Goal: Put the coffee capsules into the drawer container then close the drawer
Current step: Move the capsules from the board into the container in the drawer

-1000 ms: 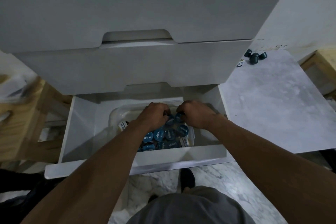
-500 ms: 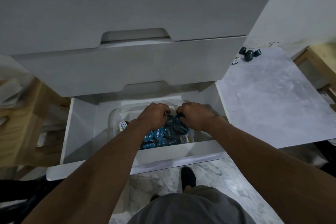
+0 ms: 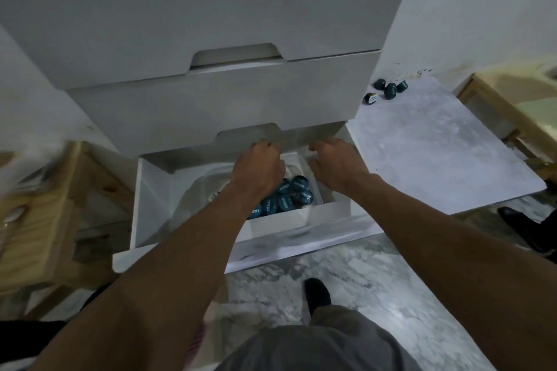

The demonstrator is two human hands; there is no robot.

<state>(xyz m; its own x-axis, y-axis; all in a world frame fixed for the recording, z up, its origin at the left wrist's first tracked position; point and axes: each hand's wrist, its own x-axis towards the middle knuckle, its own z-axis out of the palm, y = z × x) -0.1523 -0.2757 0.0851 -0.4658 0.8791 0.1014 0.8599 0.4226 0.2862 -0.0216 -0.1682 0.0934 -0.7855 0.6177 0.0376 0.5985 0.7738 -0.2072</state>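
The bottom drawer (image 3: 271,245) of a white cabinet stands pulled out. Inside it sits a clear plastic container (image 3: 200,187) holding several blue-lidded coffee capsules (image 3: 291,194). My left hand (image 3: 259,169) hovers palm down over the container's far left part, fingers bent downward, with nothing seen in it. My right hand (image 3: 337,166) is over the container's right rim, fingers spread and empty. A gap separates the two hands. More dark capsules (image 3: 388,90) lie on the marble slab (image 3: 437,153) to the right of the cabinet. My left forearm hides part of the container.
Two shut white drawers (image 3: 211,99) overhang the open one. A wooden stool (image 3: 45,205) stands at the left, wooden furniture (image 3: 512,105) at the far right. My dark shoe (image 3: 316,292) is on the marble floor below the drawer front.
Both hands were together, pressed down among the capsules. They have since lifted and moved apart toward the back of the drawer. The view shifted slightly.
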